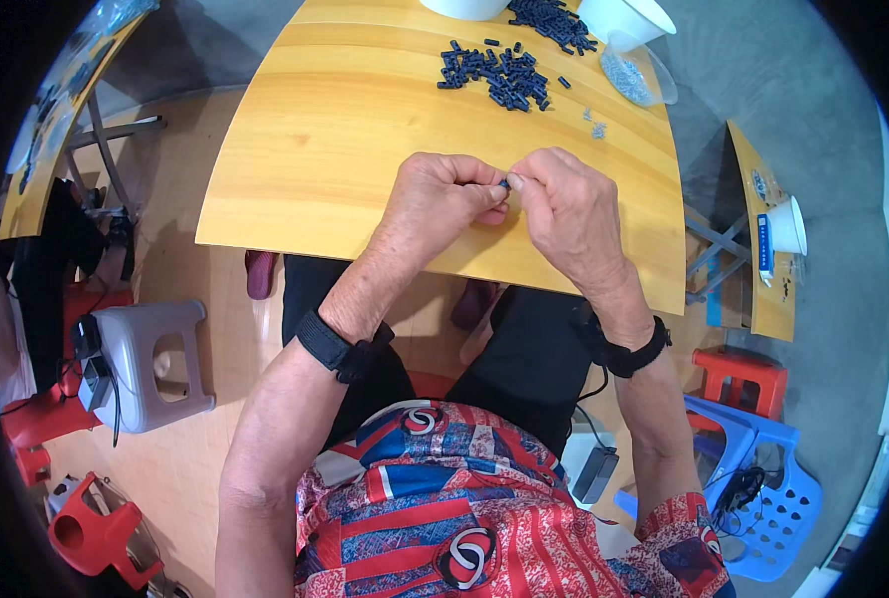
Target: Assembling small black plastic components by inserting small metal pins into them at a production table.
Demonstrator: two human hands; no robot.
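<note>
Over the near part of the wooden table (305,149), my two hands meet fingertip to fingertip. My left hand (435,204) pinches a small dark cylindrical piece (505,183) between thumb and fingers; most of it is covered. My right hand (572,204) is closed at the piece's other end, its thumb and forefinger pressed together; anything in them is hidden. Farther back lies a loose pile of small black cylindrical pieces (499,78). A few tiny silvery bits (598,130) lie to its right, in front of a clear container (626,78) of similar bits.
A second black pile (556,25) sits at the back, between a white tub (629,20) and another white tub (464,7). Around the table stand a grey stool (150,364), a red stool (739,379) and a blue plastic chair (773,498). Another person's dark-clad leg (51,289) shows at left.
</note>
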